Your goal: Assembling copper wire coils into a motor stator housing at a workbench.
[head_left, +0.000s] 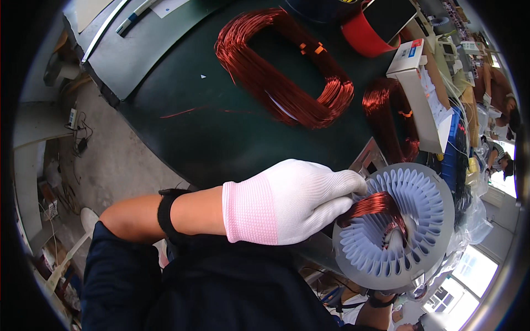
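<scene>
My left hand (301, 201), in a white knit glove with a pink cuff, reaches across from the left. Its thumb and fingers close on the end of a copper wire coil (378, 205). That coil runs over the rim and down into the bore of a motor stator (440, 256), a grey ring lined with pale blue-white slot insulation loops. My right forearm comes up below the stator, a dark band at its wrist. Of my right hand (395, 240), only a blurred white gloved part shows inside the bore, beside the coil; the stator hides the rest.
On the dark green table (165, 132) lies a large copper wire bundle (265, 83) with orange ties. A smaller bundle (395, 118) lies beside a white carton (422, 88). Behind are a red round container (367, 33) and a phone (391, 19). People work at the far right.
</scene>
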A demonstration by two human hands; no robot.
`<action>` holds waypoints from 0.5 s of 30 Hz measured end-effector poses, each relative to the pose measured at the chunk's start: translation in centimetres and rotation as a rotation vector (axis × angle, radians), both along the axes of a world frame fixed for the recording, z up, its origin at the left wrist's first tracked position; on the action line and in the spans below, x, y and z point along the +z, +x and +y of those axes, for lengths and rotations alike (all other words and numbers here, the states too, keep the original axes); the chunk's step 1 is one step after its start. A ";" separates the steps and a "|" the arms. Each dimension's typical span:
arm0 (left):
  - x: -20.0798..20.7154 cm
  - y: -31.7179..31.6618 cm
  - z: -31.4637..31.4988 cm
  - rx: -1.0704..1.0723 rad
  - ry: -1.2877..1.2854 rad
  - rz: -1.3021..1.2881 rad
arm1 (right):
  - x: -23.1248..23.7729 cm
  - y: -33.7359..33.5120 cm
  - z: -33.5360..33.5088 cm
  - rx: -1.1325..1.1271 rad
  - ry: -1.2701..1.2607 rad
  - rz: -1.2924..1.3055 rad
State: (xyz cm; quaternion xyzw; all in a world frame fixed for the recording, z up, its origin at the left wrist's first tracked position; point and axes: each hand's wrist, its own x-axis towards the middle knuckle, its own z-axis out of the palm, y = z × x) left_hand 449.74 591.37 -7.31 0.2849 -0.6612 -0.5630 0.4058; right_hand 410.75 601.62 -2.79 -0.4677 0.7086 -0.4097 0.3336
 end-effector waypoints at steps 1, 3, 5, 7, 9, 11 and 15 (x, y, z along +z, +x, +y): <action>-0.3 0.0 0.0 -0.001 0.005 0.003 | 0.1 0.0 0.1 -0.004 0.005 0.005; -0.8 -0.2 0.1 0.014 -0.032 0.041 | 0.1 0.0 0.2 -0.007 0.015 0.006; -1.1 -0.4 0.1 0.025 -0.033 0.067 | 0.1 0.1 0.4 -0.008 0.025 0.006; -1.3 -0.4 0.2 0.032 -0.028 0.108 | 0.1 0.1 0.4 -0.009 0.034 0.006; -1.4 -0.6 0.2 0.042 -0.032 0.116 | 0.0 0.1 0.3 -0.005 0.041 0.011; -1.4 -0.7 0.2 0.052 -0.037 0.123 | 0.1 0.2 0.2 0.001 0.045 0.010; -1.4 -0.7 0.2 0.031 -0.016 0.118 | 0.1 0.3 0.2 0.006 0.052 0.012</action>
